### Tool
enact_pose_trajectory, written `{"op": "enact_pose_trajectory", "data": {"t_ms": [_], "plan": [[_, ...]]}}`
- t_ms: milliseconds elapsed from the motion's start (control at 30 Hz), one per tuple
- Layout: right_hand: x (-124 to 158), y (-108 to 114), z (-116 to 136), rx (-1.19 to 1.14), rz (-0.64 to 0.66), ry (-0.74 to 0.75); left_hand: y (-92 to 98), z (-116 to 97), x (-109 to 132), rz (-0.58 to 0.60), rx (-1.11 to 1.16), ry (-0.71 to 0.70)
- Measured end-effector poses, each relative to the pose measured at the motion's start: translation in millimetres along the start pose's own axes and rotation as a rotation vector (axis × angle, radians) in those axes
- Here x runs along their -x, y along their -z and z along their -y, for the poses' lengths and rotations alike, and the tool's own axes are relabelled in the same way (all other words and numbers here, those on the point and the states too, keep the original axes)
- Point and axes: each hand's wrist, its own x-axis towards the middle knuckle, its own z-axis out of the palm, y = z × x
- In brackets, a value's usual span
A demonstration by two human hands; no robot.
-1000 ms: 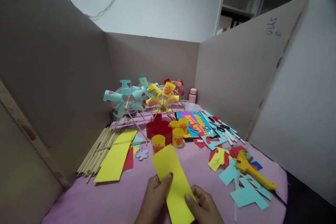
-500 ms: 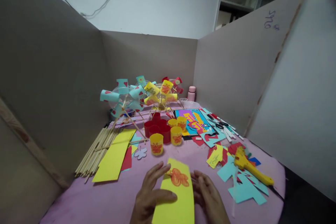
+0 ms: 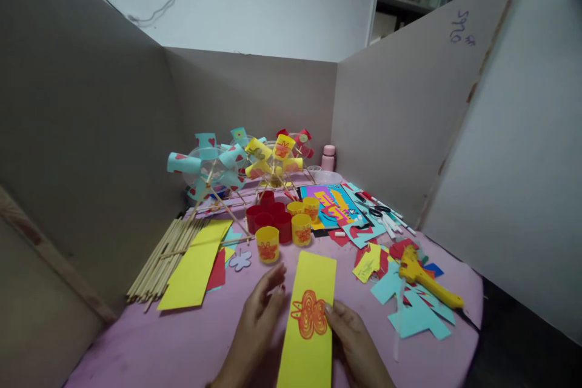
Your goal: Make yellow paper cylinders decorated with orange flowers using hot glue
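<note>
A long yellow paper strip (image 3: 305, 354) with an orange-red butterfly drawing stands out in front of me, its lower end cut off by the view's bottom edge. My right hand (image 3: 357, 342) grips its right edge, thumb on the front beside the drawing. To the left of the strip, my left hand (image 3: 259, 318) is raised with fingers apart and holds nothing. Just beyond the hands are yellow paper rings with butterfly drawings (image 3: 267, 245) and a cluster of red paper rings (image 3: 282, 227).
Wooden sticks (image 3: 157, 260) and a yellow sheet (image 3: 195, 267) lie left, near a purple flower cutout (image 3: 240, 260). A yellow glue gun (image 3: 427, 282) rests on blue scraps (image 3: 421, 318) at right. Paper wheels (image 3: 207, 163) stand behind; grey panels (image 3: 254, 88) enclose the table.
My left hand has let go of the yellow strip and moved left. My right hand has taken hold of its right edge. The strip is now flatter and more fully visible.
</note>
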Motion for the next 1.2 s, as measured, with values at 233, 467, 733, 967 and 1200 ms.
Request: {"op": "enact_pose_trajectory", "data": {"t_ms": [233,467,733,967,1200], "plan": [[0,0,-2,0.031,0.046,0.018,-12.7,13,-11,0.288,0.169,0.215],[0,1,18,-0.171,-0.273,0.185,-3.3,11,-3,0.395,0.235,0.294],[-1,12,1,0.061,-0.190,0.097,14.9,15,-24,0.014,0.388,0.248],[-2,21,10,-0.333,0.056,-0.077,22.0,14,-21,-0.002,0.395,0.201],[11,2,12,0.033,0.344,-0.178,21.4,22,-18,0.129,0.147,0.187]]}}
